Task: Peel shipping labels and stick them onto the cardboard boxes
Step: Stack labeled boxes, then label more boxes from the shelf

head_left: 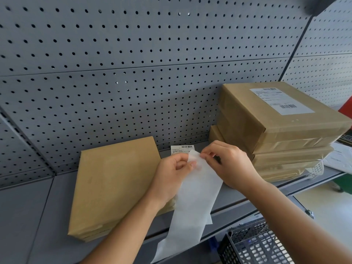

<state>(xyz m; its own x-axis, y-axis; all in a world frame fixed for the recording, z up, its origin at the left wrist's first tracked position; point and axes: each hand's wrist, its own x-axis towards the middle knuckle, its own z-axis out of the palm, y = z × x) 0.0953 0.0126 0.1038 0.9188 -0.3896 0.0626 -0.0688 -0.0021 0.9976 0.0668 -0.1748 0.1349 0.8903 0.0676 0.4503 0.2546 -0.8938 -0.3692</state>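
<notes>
Grey pegboard wall (133,54) ran across the back, panels w/ rows of small holes. Grey metal shelf (28,216) sat below it. Black mesh basket (257,244) stood bottom right, lower than the shelf edge. White plastic basket (317,168) and loose papers (341,157) lay far right. Red object (346,109) at the right edge, too cropped to ID.

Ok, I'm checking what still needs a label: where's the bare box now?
In the head view the bare box lies flat on the shelf, left of centre, near the pegboard, just left of the left hand pinching the label strip.
</notes>
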